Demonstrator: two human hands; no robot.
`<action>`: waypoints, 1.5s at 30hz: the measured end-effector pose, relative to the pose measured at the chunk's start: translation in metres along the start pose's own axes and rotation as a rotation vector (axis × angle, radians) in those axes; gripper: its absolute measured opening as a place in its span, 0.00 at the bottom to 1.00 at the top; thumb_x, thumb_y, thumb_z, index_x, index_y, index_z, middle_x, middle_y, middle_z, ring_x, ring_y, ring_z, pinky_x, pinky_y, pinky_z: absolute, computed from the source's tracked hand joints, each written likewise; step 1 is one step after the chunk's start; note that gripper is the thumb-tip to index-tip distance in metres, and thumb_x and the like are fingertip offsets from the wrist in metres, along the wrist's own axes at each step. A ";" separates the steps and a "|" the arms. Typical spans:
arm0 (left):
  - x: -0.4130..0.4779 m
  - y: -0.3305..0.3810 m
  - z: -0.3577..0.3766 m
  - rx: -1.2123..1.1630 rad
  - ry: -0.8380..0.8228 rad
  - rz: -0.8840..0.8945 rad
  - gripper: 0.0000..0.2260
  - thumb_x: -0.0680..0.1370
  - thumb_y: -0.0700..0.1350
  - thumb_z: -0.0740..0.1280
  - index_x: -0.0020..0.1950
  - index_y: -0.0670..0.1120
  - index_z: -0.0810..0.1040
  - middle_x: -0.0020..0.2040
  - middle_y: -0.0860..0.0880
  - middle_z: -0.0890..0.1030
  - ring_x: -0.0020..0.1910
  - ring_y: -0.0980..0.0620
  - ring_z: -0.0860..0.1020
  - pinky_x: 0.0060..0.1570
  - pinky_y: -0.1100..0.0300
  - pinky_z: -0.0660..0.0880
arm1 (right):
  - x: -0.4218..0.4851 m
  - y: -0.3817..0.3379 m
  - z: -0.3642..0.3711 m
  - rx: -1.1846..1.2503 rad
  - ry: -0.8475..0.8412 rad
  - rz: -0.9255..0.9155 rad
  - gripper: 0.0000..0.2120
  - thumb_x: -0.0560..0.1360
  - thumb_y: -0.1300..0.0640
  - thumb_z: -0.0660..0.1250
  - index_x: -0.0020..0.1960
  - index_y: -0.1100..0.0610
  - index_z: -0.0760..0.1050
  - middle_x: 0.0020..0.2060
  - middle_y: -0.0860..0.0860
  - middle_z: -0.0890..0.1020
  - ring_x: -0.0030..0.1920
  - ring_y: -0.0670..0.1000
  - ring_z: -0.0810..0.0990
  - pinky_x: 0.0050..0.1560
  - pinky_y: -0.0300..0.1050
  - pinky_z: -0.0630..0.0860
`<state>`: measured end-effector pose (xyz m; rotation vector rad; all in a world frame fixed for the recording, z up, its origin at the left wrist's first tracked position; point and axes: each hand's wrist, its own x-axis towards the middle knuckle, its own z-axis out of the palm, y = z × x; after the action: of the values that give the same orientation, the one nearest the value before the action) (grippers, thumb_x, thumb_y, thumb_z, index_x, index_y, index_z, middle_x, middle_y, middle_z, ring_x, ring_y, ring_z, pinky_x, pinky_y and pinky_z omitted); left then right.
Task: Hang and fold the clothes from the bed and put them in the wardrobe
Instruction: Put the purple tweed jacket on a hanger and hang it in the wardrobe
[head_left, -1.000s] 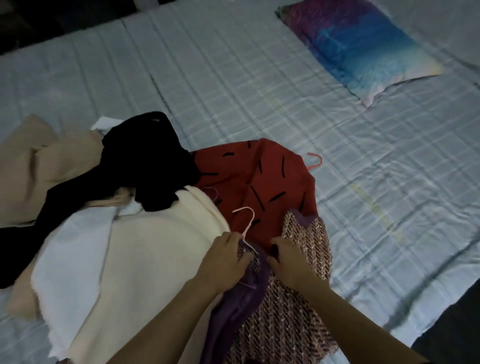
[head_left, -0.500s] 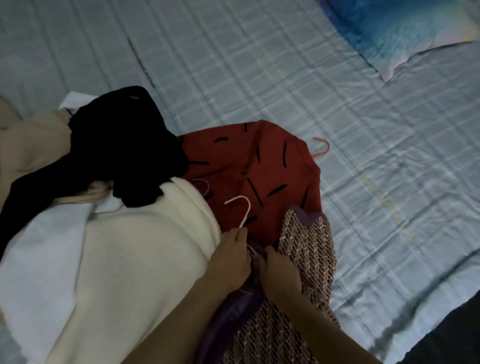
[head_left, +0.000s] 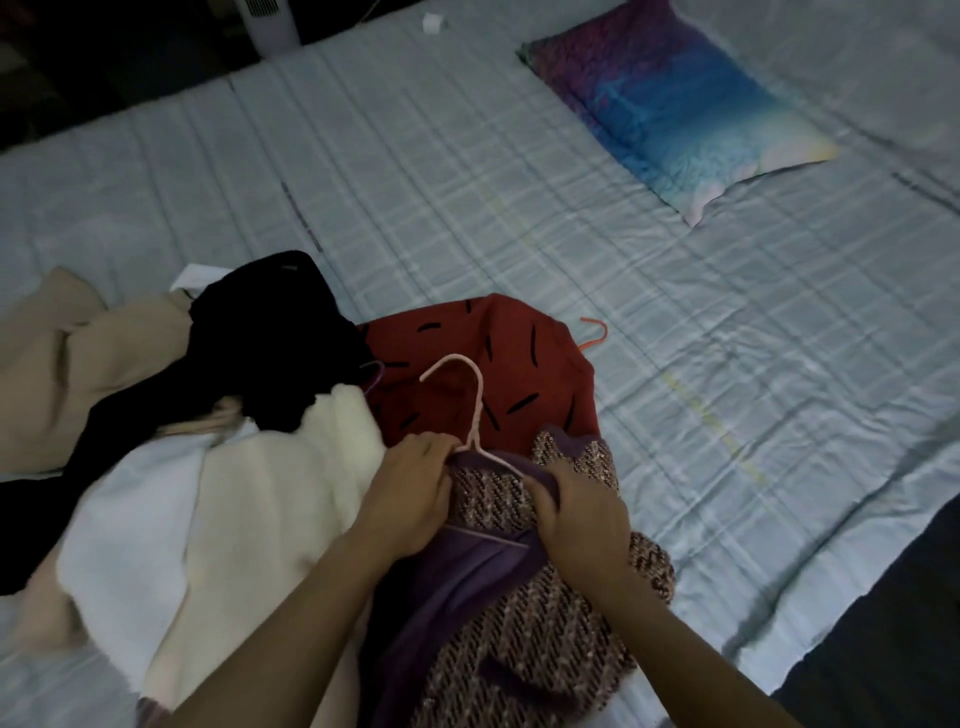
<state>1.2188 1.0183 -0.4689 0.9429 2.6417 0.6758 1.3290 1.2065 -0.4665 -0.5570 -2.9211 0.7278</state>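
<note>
While both hands work the neck of the tweed top (head_left: 524, 639), left hand (head_left: 415, 499) has fingers curled tight on the top's left shoulder, right at the base of the pink hanger (head_left: 470, 410); right hand (head_left: 582, 512) has fingers folded down over the right shoulder, gripping fabric and purple lining (head_left: 467, 577) together. Hanger is thin wire with a soft-looking pink coating, hook standing up between the two hands and curving left; its arms run under the neckline, bottom bar shows as a pale line across the lining below the hands. Top is coarse pink-brown woven tweed, nubbly, smooth purple inside, lying at the near edge of the bed (head_left: 571, 218). Outward: red garment (head_left: 467, 358) with short black dashes lies just beyond the hook, partly under the top. Two more hanger hooks show: orange hook (head_left: 595, 332) at the red garment's far right edge, purple hook (head_left: 375, 375) at its left edge. Left of the hands, a pile: fuzzy cream garment (head_left: 249, 519), smooth white cloth (head_left: 135, 499), black garment (head_left: 260, 353) on top, beige garment (head_left: 93, 364) farthest left. Bed has a pale blue plaid sheet, lightly creased. One pillow (head_left: 670, 104), blue-purple print, sits far right, well apart from the clothes. Count: three hangers, six garments or cloths, one pillow.
</note>
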 end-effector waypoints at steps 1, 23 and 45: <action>-0.002 0.004 -0.009 -0.008 -0.008 0.014 0.22 0.73 0.46 0.53 0.64 0.45 0.74 0.56 0.46 0.77 0.53 0.46 0.74 0.55 0.50 0.72 | -0.002 0.000 -0.010 -0.003 0.033 -0.012 0.19 0.76 0.38 0.53 0.45 0.50 0.74 0.31 0.49 0.79 0.31 0.55 0.78 0.28 0.47 0.70; -0.109 0.147 -0.218 -0.018 0.407 0.326 0.17 0.80 0.47 0.57 0.63 0.42 0.78 0.53 0.44 0.81 0.53 0.48 0.78 0.57 0.71 0.68 | -0.084 -0.071 -0.279 -0.024 0.561 -0.304 0.13 0.75 0.41 0.62 0.43 0.51 0.75 0.32 0.49 0.80 0.34 0.56 0.80 0.32 0.47 0.69; -0.269 0.354 -0.318 0.422 1.173 0.328 0.14 0.83 0.44 0.58 0.63 0.40 0.78 0.49 0.43 0.78 0.47 0.45 0.77 0.47 0.54 0.75 | -0.180 -0.091 -0.494 0.180 0.444 -0.920 0.21 0.72 0.63 0.59 0.64 0.57 0.75 0.55 0.51 0.80 0.55 0.48 0.77 0.60 0.40 0.71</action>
<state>1.4877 0.9772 0.0052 1.4209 3.8009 0.9779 1.5470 1.2821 0.0144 0.5538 -2.2688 0.5994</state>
